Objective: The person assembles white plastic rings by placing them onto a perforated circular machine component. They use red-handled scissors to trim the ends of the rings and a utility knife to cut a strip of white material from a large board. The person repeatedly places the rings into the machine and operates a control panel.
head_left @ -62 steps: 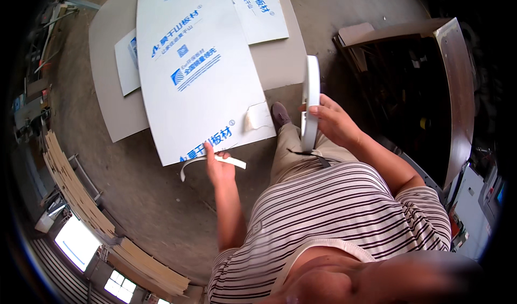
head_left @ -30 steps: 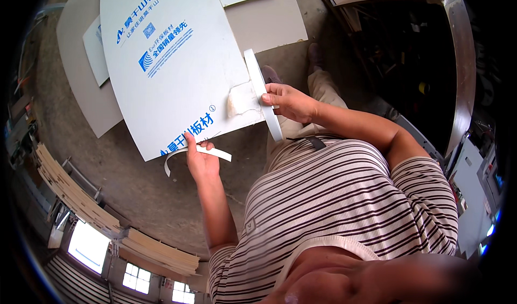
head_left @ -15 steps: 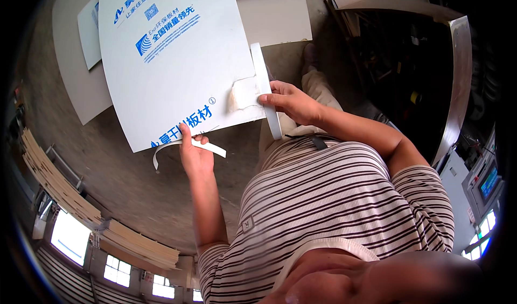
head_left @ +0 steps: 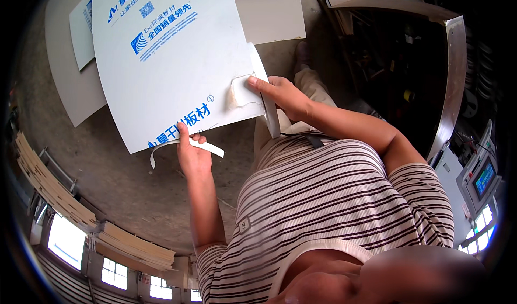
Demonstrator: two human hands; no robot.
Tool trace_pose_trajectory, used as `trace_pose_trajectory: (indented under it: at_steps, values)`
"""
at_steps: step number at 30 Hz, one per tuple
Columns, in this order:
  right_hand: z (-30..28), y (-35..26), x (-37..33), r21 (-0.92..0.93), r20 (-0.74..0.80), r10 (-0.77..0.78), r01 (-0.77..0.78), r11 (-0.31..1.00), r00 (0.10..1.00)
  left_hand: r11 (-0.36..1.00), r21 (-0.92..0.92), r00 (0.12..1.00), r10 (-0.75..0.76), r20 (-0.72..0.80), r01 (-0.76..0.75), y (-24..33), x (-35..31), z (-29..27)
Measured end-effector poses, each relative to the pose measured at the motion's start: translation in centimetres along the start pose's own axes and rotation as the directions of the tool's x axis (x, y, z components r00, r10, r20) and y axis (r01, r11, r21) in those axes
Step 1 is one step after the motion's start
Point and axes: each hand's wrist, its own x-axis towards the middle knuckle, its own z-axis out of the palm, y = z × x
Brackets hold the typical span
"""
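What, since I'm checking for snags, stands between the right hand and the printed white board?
The white roll does: it stands on edge along the right edge of the printed white board, between it and the palm of the right hand. The thumb reaches past it, over the board.
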Motion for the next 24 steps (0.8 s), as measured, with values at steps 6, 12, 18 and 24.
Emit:
trace_pose_trajectory:
  at_steps: [6,12,18,24]
  values:
    - [-0.8,-0.1,-1.5,0.082,0.178,-0.029,0.015,0.997,0.984,1.000,-0.021,1.000,-0.005,0.013,0.005,0.2,-0.4,0.0]
    - [-3.9,3.4,-4.3,-0.107,-0.072,-0.046,0.038,0.994,0.996,0.999,0.003,0.997,-0.042,-0.070,0.042,-1.1,2.6,-1.0]
    - [-6.8,-0.3,-15.8,0.040,-0.342,0.031,-0.019,0.999,0.939,0.994,0.008,0.989,-0.105,-0.105,0.107,-3.0,4.9,-2.4]
    - [-11.6,-3.2,-23.0,0.348,-0.367,-0.217,0.350,0.870,0.905,0.997,0.029,0.983,-0.060,-0.176,0.067,-3.4,6.7,-1.6]
